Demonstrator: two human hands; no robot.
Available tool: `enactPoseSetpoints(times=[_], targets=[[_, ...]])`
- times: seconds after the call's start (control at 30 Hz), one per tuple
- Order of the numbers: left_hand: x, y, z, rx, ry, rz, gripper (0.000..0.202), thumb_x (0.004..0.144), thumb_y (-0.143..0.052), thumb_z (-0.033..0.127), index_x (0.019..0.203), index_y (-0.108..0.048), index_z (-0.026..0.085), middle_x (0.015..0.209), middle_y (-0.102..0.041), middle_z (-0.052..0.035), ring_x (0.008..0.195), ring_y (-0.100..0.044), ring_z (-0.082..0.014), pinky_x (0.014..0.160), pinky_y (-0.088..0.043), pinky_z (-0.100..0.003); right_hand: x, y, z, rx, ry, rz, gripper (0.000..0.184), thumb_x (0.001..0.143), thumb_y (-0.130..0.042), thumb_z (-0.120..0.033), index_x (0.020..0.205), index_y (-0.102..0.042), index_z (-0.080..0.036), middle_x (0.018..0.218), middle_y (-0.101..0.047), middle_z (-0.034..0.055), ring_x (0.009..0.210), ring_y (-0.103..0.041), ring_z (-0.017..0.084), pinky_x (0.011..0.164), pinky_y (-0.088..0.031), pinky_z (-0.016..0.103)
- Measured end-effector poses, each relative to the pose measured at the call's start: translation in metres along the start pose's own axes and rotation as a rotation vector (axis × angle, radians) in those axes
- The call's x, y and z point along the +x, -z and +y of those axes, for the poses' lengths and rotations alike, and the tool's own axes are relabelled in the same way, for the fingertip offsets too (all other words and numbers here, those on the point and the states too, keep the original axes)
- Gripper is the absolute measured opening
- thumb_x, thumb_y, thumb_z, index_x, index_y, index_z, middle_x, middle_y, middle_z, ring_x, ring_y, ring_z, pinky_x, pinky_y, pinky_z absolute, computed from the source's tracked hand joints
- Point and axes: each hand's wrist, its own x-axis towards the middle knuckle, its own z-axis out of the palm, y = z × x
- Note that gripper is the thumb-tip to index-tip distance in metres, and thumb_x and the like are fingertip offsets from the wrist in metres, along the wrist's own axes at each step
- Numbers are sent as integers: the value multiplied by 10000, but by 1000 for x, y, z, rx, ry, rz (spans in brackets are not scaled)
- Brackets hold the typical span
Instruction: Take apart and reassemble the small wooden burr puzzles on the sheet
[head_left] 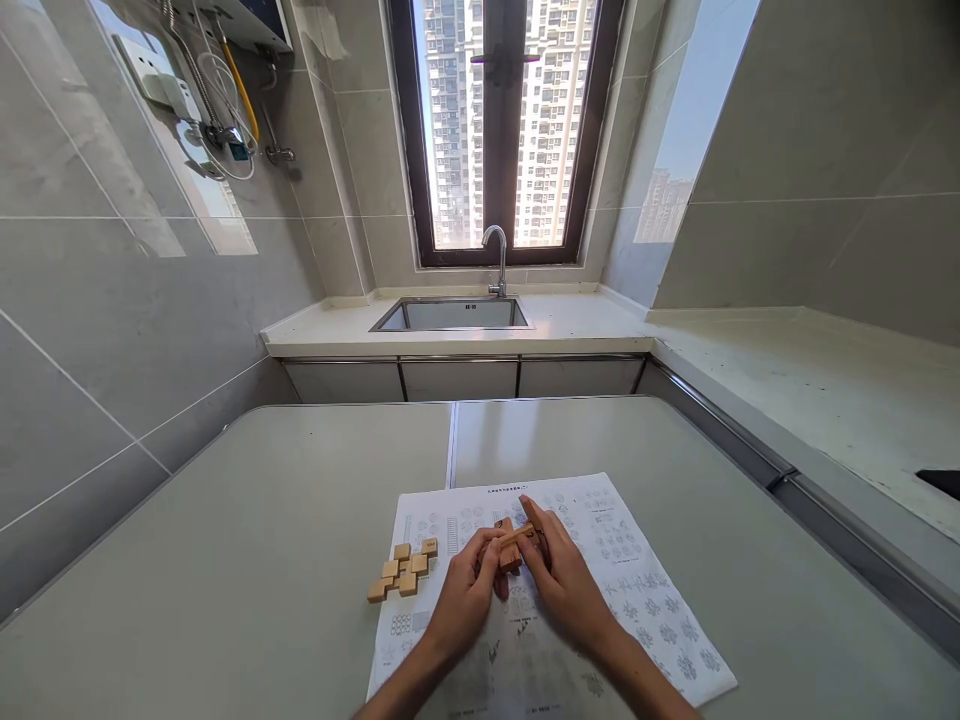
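Between my two hands, above a printed sheet (622, 540), are a few reddish-brown wooden puzzle blocks (510, 556) pressed together, one lying across another. My left hand (463, 592) grips them from the left, thumb and fingers closed. From the other side my right hand (566, 582) pinches the same blocks, its index finger raised towards the top of the sheet. Fingers cover part of the blocks, so how they fit together is unclear. Left of my left hand, several paler wooden pieces (407, 583) lie in a cluster over the sheet's left edge.
The sheet lies on a pale table (247, 560) with a seam down its middle. Beyond the far edge is a counter (585, 315) with a sink (390, 318) and a faucet (501, 262) under a window. Another counter (862, 390) runs along the right.
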Motion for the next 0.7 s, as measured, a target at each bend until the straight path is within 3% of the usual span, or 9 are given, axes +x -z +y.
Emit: enactPoseSetpoints(times=[0.47, 0.7], targets=[[0, 2, 0, -36, 18, -32, 426, 1031, -445, 580, 1093, -624, 198, 676, -575, 17, 660, -549, -185, 706, -427, -289, -3, 1, 2, -63, 15, 2, 548, 1071, -448, -441, 1600, -375, -314, 1398, -602, 105, 1233, -628, 291, 1056, -538, 445], [1, 2, -2, -43, 0, -32, 412, 1038, -447, 563, 1077, -620, 190, 709, -573, 14, 656, -537, -171, 714, -428, -289, -3, 1, 5, -63, 49, 8, 557, 1065, -471, -427, 1603, -378, -313, 1507, -559, 94, 1357, -569, 291, 1093, -526, 434]])
